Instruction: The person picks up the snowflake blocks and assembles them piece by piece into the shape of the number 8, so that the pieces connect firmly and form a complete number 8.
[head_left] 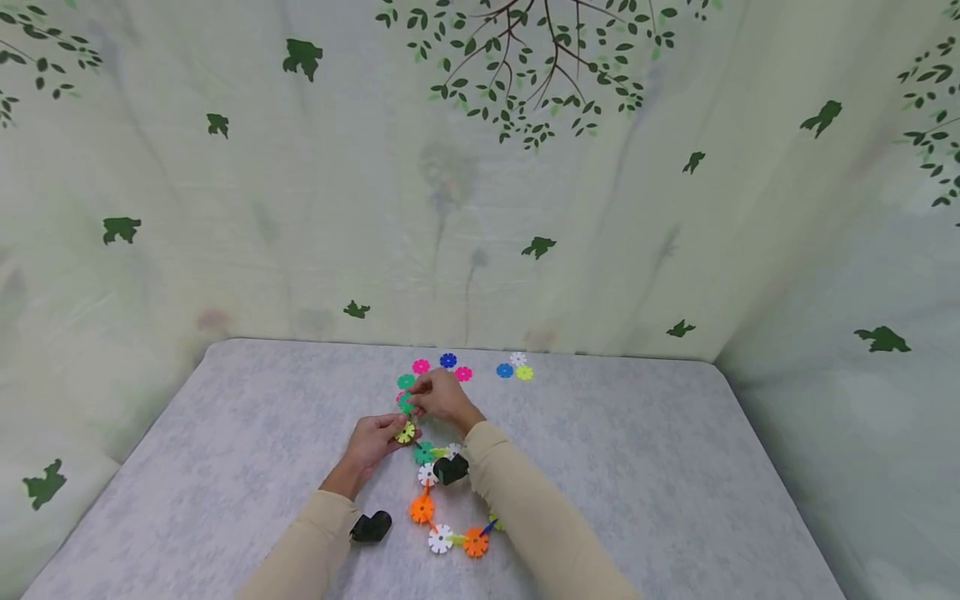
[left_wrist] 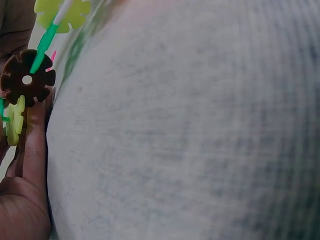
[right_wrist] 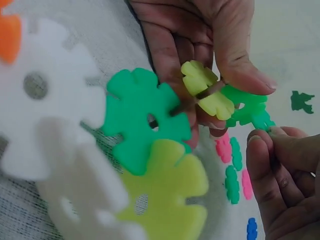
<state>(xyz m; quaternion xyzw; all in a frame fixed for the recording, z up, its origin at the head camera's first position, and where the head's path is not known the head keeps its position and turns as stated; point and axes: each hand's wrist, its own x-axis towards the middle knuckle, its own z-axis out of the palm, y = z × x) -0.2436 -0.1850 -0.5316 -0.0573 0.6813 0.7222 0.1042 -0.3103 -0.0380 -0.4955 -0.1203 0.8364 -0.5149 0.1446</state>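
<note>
Backdrop [head_left: 337,183]: pale grey-green sheeting; leafy branches [head_left: 556,43] along top, scattered dark green shapes [head_left: 302,58], faded flower motifs [head_left: 478,257]. Right side wall [head_left: 832,425]: similar, shaded near corner. Counter [head_left: 637,450]: mottled grey, rounded far corners. Light: soft.

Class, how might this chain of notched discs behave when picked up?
The chain is probably light, as its discs look thin. Slotted together, they may keep it fairly stiff, though it could pull apart, as no other fastening shows.
</note>
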